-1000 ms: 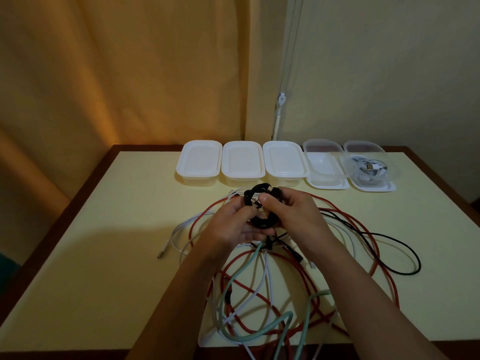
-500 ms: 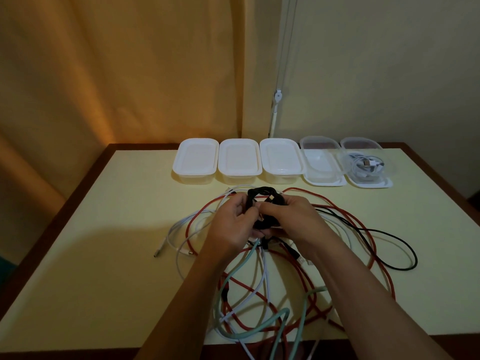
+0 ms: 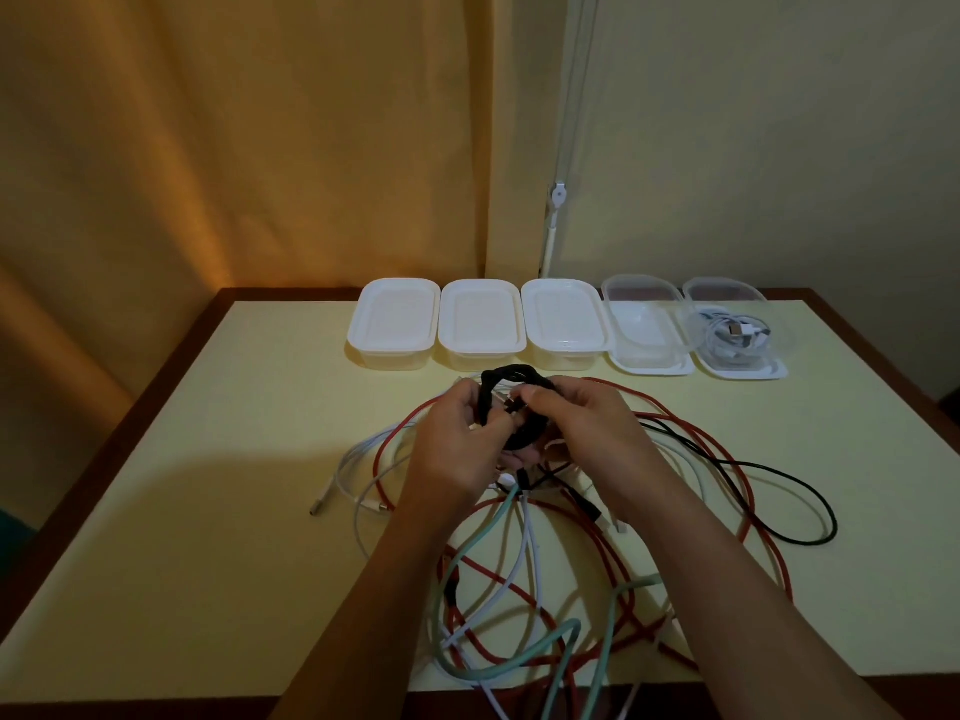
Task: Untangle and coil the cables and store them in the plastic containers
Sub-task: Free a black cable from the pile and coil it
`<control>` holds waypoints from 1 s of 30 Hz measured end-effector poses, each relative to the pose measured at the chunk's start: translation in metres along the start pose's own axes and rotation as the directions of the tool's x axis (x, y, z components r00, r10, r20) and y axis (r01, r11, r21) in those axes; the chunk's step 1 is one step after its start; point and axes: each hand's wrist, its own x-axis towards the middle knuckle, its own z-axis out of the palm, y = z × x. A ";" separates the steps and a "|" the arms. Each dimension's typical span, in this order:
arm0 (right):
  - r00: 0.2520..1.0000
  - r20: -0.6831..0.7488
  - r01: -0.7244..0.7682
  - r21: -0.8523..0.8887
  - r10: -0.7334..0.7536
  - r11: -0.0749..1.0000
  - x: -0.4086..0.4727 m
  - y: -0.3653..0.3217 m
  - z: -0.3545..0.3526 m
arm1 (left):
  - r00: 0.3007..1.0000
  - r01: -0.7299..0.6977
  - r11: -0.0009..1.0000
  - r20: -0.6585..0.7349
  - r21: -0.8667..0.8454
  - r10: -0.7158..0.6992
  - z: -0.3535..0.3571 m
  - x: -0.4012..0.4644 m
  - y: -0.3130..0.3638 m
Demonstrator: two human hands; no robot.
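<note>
Home room (curtain (image 3: 234, 148), table (image 3: 208, 459))

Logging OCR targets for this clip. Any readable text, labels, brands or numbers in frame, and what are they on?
None readable.
Containers with lids on: plain white, no print visible.
Open container and the one holding a coiled white cable: clear plastic, no label seen.
Black cable coil gripped by the left hand and right hand: no marking visible.
Loose cables on the table: connectors too small to show any marks.

The black coiled cable (image 3: 511, 407) looks braided and matt. The translucent plastic containers (image 3: 563, 322) shine faintly. The pale yellow tabletop (image 3: 208, 511), edged in dark wood, is smooth and matt.
</note>
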 end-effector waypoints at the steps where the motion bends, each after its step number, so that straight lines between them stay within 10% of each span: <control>1: 0.999 -0.041 0.025 -0.024 -0.025 0.999 0.000 -0.001 0.002 | 1.000 0.000 1.000 0.004 -0.003 0.000 0.000 0.000 0.000; 15: 0.975 -0.217 0.019 -0.092 -0.039 0.996 0.002 0.007 0.012 | 0.994 -0.102 0.980 -0.009 0.174 0.105 0.003 -0.005 0.000; 30: 0.979 -0.092 0.173 -0.102 -0.182 0.980 -0.002 -0.003 -0.001 | 1.000 -0.009 0.998 0.026 0.070 0.007 -0.024 0.008 0.000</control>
